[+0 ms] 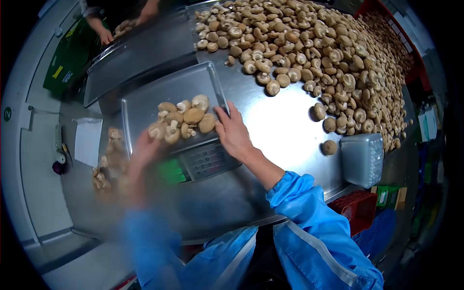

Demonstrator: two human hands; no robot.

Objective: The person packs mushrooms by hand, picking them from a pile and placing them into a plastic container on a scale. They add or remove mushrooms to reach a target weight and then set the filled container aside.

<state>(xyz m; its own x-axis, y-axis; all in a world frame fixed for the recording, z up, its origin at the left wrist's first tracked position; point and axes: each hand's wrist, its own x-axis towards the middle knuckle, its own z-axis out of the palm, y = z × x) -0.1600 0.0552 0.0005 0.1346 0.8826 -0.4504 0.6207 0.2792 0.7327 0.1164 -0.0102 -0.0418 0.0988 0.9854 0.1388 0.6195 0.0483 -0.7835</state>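
Several brown-capped mushrooms [194, 116] lie in a heap on the metal tray [166, 89] of a digital weighing scale [208, 162]. Some show their pale stems. My right hand [235, 134] is at the tray's right rim, its thumb on the inner side by the mushrooms and its fingers outside, closed on the rim. My left hand [144, 151] is at the tray's lower left corner, close to the leftmost mushroom. Motion smears its fingers, so their grip does not show. The scale has a keypad and a glowing green display [171, 171].
A big mushroom pile [309, 43] covers the far right of the steel table [270, 116]. Stacked clear plastic trays [362, 159] stand at the right. More mushrooms [100, 179] and a white paper [88, 140] lie left. Across the table, another person's hands [104, 36] are near mushrooms.
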